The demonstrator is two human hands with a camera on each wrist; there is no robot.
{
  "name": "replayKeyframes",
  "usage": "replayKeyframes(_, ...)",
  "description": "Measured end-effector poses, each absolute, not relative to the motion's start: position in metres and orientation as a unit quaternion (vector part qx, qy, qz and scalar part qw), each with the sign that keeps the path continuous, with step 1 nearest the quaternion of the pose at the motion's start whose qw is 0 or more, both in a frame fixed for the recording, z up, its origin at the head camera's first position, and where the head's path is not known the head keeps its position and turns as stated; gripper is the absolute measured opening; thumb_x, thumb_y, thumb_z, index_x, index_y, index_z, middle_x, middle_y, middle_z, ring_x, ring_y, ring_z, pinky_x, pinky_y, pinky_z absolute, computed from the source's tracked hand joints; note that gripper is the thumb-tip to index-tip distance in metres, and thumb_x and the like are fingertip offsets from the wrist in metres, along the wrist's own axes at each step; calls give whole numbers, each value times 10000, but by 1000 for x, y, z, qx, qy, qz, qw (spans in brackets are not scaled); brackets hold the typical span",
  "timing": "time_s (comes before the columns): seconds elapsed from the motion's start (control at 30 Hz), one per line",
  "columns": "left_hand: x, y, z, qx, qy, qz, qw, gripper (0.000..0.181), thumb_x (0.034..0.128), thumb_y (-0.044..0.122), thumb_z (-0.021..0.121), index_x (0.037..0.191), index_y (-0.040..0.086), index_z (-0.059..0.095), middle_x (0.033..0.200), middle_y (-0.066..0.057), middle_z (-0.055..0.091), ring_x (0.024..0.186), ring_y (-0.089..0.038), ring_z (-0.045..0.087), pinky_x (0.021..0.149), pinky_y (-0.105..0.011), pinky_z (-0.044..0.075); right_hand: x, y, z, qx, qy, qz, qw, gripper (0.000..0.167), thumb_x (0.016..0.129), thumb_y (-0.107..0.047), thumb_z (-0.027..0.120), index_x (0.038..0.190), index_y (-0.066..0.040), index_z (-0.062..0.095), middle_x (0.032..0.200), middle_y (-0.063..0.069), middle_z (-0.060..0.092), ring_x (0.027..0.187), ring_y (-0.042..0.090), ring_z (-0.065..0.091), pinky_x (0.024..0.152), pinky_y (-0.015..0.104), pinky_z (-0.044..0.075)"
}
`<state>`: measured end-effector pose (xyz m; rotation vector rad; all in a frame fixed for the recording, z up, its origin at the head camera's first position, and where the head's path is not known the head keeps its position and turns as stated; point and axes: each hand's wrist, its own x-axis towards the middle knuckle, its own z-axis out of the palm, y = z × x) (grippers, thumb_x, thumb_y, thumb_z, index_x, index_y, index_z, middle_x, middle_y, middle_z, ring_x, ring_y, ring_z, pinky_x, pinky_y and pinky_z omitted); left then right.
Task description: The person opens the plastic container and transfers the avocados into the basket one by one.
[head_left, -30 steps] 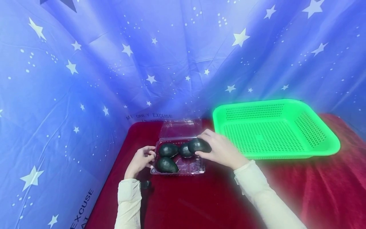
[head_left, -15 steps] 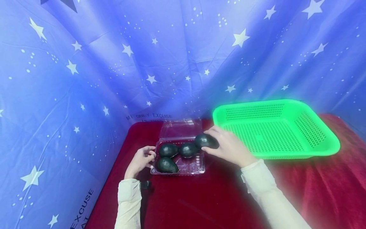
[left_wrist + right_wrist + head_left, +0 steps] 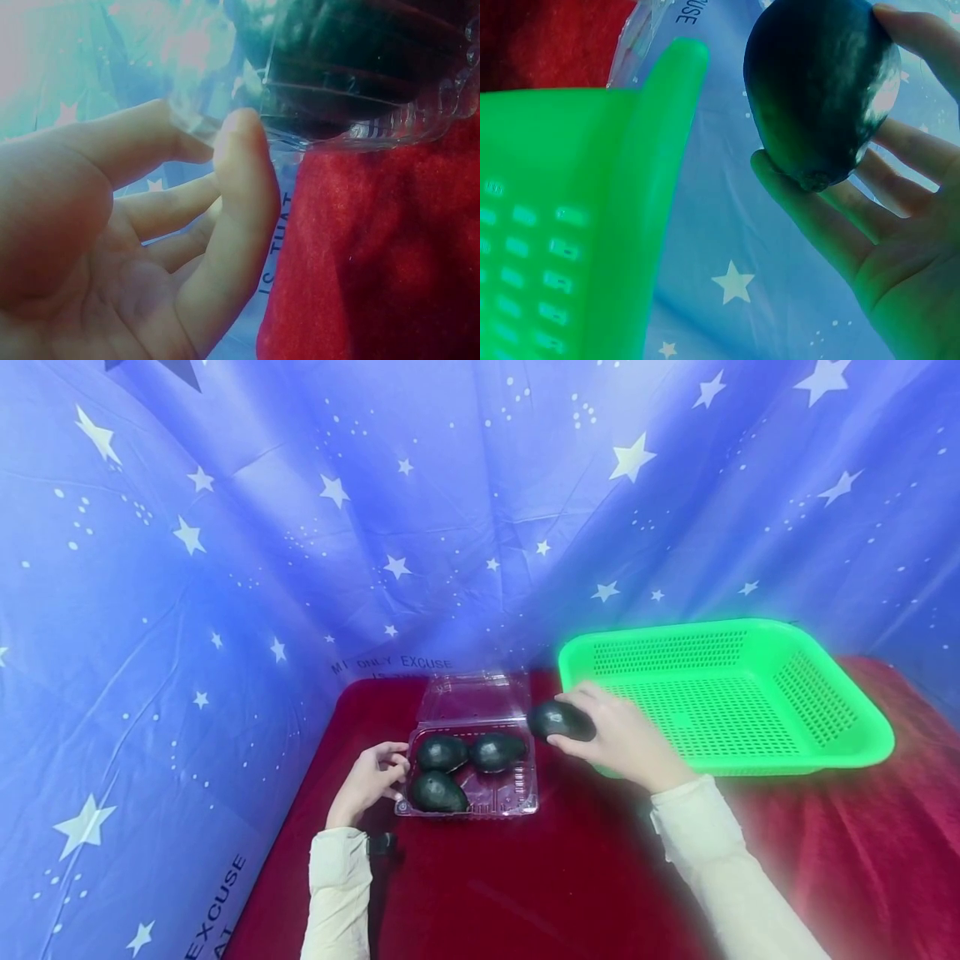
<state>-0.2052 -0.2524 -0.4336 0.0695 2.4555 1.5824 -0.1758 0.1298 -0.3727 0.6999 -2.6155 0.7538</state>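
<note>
My right hand (image 3: pixel 630 743) grips a dark green avocado (image 3: pixel 557 720) between thumb and fingers. It is in the air between the clear plastic clamshell box (image 3: pixel 517 797) and the green basket (image 3: pixel 720 767). In the right wrist view the avocado (image 3: pixel 817 82) shows its stem end, with the basket wall (image 3: pixel 630 202) beside it. My left hand (image 3: pixel 367 781) pinches the left edge of the box, as the left wrist view shows at the plastic rim (image 3: pixel 360 135). Inside lie an avocado at back left (image 3: pixel 442 753), an avocado at back right (image 3: pixel 498 752) and an avocado at front left (image 3: pixel 438 792).
The raised lid (image 3: pixel 474 697) of the box leans back toward the starry blue cloth (image 3: pixel 465 527). A red cloth (image 3: pixel 525 885) covers the table. The perforated basket stands to the right, its floor (image 3: pixel 697 718) bare.
My right hand has lifted the avocado up and to the right, out of the box toward the basket. The left hand and the box have stayed in place.
</note>
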Motion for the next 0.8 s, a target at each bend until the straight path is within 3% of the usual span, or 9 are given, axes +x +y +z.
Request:
replayKeyframes(0.3, -205, -253, -433, 28, 837, 535, 109, 432, 899, -59, 562, 1329, -87, 528, 962, -146, 606, 737, -160, 572, 536, -284, 589, -177, 144, -377, 238, -913, 278, 178, 487, 795, -299, 820, 1189, -59, 664, 1120, 75, 653, 1014, 256, 647, 881, 468, 572)
replayKeyframes(0.8, -205, -253, -434, 31, 836, 537, 111, 436, 896, -65, 562, 1329, -89, 526, 974, -171, 601, 742, -164, 570, 536, -284, 588, -180, 172, -377, 197, -921, 297, 155, 491, 829, -308, 802, 1253, -114, 649, 1140, 63, 652, 1065, 278, 617, 887, 522, 550)
